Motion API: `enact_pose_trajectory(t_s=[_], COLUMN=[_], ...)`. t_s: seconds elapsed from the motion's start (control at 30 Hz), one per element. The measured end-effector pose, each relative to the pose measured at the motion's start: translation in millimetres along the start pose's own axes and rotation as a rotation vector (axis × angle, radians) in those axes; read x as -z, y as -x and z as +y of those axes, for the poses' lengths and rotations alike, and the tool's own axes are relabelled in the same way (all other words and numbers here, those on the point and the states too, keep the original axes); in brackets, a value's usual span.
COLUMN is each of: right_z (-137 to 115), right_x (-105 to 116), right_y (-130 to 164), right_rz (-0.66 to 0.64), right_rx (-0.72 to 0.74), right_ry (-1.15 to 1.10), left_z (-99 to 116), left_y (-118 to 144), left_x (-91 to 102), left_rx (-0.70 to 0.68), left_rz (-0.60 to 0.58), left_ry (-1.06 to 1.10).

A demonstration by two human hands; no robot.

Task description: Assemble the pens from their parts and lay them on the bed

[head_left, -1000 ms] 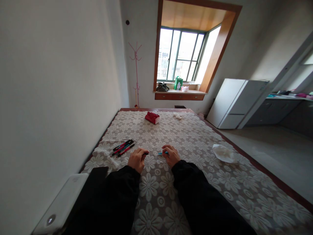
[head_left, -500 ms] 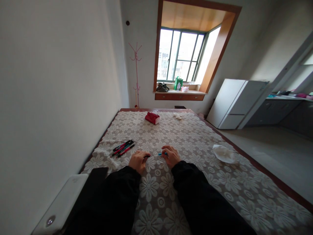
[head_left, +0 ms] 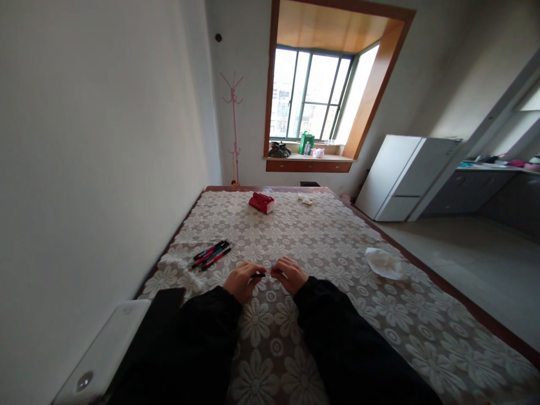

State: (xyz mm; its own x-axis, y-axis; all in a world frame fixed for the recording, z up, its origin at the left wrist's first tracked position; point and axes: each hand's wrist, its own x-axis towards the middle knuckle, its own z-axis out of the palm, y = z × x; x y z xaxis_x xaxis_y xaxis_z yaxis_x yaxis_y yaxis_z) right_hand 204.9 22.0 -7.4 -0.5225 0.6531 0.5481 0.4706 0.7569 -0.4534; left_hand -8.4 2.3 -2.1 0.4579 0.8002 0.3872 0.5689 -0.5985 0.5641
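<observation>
Both my hands rest close together on a table covered by a floral lace cloth (head_left: 337, 247). My left hand (head_left: 241, 280) pinches the dark end of a pen (head_left: 258, 275). My right hand (head_left: 287, 274) closes over the pen's other end, whose blue part is mostly hidden under the fingers. The fingertips of the two hands nearly touch. To the left of my left hand lies a small bundle of red, black and teal pens (head_left: 211, 254) on the cloth.
A crumpled white tissue (head_left: 383, 263) lies to the right. A red pouch (head_left: 261, 202) and a small white scrap (head_left: 304, 198) sit at the far end. A white device (head_left: 101, 354) sits at the near left corner. Wall runs along the left; a white fridge (head_left: 405, 177) stands right.
My hands have drawn together: the gap with the thin pen part and blue piece seen earlier has closed, and the blue end is now under my right fingers.
</observation>
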Motion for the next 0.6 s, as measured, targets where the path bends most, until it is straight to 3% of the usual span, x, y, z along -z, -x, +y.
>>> enact_pose_trajectory(t_s=[0.27,0.6], right_z=[2.2,-1.7], right_x=[-6.0,-6.3], right_y=[2.2,3.7], right_rz=[-0.021,-0.029], right_rx=[0.072,-0.005], right_ry=[-0.080,-0.080], left_z=[-4.2,-3.2], left_y=[1.3,1.9], left_x=[-6.3,-7.7], left_rx=[0.007,0.042], left_rz=[0.031,-0.011], left_ry=[0.112,0.103])
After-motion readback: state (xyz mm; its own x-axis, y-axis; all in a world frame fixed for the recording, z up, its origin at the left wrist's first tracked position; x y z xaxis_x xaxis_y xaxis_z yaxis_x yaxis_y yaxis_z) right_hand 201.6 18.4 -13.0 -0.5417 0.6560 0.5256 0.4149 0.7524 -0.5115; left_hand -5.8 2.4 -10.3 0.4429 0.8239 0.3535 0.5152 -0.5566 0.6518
